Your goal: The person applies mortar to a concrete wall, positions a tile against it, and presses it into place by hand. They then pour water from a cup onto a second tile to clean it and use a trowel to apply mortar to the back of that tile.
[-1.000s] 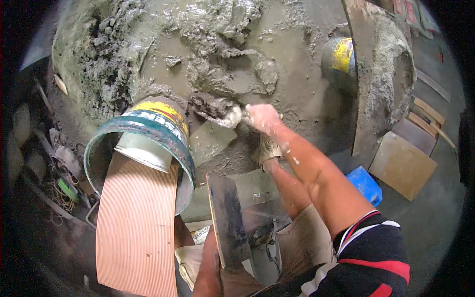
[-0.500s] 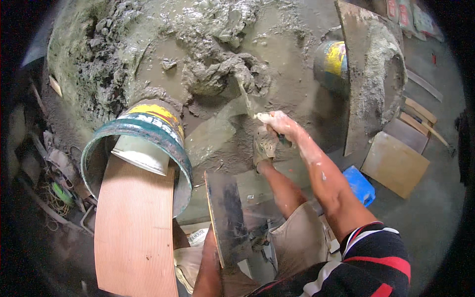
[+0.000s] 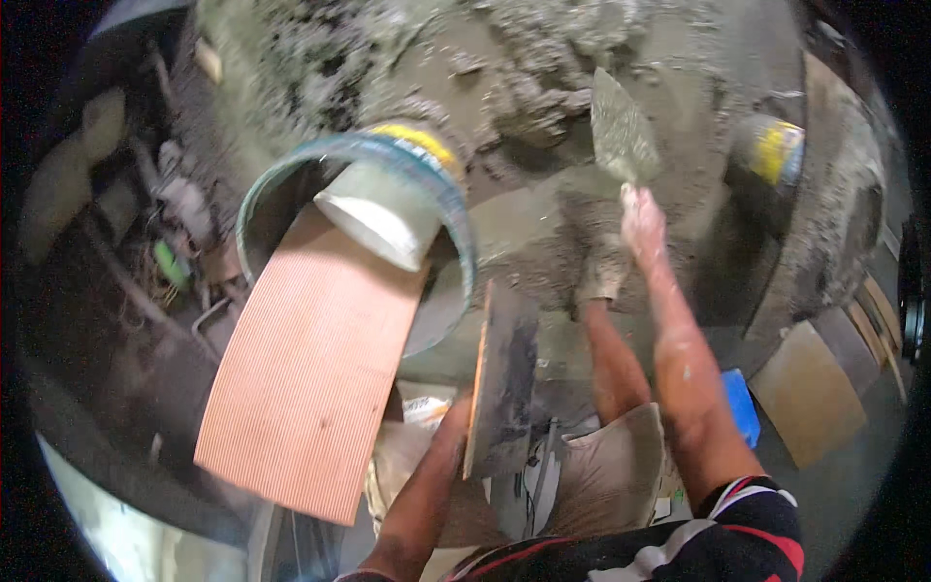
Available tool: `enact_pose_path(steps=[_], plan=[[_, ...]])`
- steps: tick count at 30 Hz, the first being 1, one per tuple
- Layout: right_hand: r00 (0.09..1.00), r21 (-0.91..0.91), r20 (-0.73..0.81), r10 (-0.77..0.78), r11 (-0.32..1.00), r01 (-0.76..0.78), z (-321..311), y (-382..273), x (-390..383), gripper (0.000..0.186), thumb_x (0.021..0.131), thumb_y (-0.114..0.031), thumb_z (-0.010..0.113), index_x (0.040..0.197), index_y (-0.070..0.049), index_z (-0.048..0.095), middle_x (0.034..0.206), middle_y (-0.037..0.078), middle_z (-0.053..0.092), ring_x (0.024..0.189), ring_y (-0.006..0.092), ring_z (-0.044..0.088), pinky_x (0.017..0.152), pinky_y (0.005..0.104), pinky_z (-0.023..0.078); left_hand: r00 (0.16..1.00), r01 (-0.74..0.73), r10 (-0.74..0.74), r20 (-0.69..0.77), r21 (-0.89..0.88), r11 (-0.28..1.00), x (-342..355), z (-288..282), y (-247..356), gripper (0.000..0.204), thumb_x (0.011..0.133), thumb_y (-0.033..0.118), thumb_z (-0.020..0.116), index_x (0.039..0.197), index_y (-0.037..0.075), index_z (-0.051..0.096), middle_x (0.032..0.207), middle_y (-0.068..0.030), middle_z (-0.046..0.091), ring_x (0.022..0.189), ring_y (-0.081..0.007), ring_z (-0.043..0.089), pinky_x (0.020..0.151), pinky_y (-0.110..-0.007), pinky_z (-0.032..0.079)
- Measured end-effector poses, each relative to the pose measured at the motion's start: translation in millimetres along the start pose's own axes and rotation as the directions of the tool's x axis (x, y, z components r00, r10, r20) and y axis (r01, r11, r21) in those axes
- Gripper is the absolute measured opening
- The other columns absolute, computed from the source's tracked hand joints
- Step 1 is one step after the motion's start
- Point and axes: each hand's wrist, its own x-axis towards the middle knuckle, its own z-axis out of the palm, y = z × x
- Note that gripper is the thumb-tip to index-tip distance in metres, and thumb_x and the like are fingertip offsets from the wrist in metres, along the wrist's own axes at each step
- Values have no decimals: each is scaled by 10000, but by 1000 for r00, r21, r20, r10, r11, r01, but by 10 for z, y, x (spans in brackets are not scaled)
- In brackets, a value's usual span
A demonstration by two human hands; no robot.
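My right hand (image 3: 642,223) is closed round the handle of a pointed trowel (image 3: 623,131). Its leaf-shaped blade, coated in wet grey mortar, points away from me above the spread mix. Beyond it lies a heap of wet mortar (image 3: 543,112). My left hand (image 3: 460,415) is at the left edge of a dark flat hawk board (image 3: 504,378) with a pale rim, tilted steeply; it appears to grip the board, though its fingers are mostly hidden. Left of the board, a large bucket (image 3: 461,262) lies on its side with a smaller white pail (image 3: 373,223) inside.
A ribbed pinkish panel (image 3: 310,378) sticks out of the bucket towards me. My foot (image 3: 603,276) stands in the mix. At right are a mortar-caked board (image 3: 824,204), another bucket (image 3: 771,150), a blue container (image 3: 740,407) and flat panels (image 3: 810,393). Clutter (image 3: 184,213) lies far left.
My right hand has drawn the trowel out of the mortar heap, and its blade now shows flat. The view has turned, shifting everything rightwards. My left hand stays at the hawk board.
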Motion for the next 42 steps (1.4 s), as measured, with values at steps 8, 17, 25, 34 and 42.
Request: enact_pose_path(steps=[8,17,25,34,42], plan=[[992,-485,107,73,874,-12,-60,1161,784,626,1024,-571,396,1091,13,612,1038,325,678,1031,499,642,878,570,511,999,-27,27,17,-22,999,-30,23,36,275,913,100,669,1170,5,652,959,-84,711,788,-196,693,718,-340,596],[944,-14,-105,312,949,-315,120,1398,-192,549,964,-499,565,1133,7,691,1096,281,692,1044,445,659,889,478,507,999,-35,35,4,-1,999,138,115,96,278,912,110,676,1168,4,653,956,-85,711,784,-198,693,717,-342,597],[953,-53,-243,181,979,-199,571,406,559,467,936,-420,634,976,44,612,967,313,671,963,488,648,839,540,511,1000,-4,4,12,-15,1000,146,30,116,282,912,118,682,1167,3,653,953,-85,711,781,-200,693,715,-344,598],[967,-232,-187,-173,964,128,-44,-45,-223,439,933,-426,663,1119,-38,578,874,251,682,864,450,668,742,540,518,996,-30,40,-76,139,990,20,215,47,282,913,123,682,1164,-2,651,938,-83,709,753,-196,686,689,-344,597],[972,-77,188,143,988,-131,260,660,617,546,941,-490,573,1178,-6,661,1130,283,680,1075,455,646,919,502,509,882,-92,386,-270,706,702,803,436,12,241,894,118,694,1097,-2,645,835,-100,687,562,-199,629,459,-350,520]])
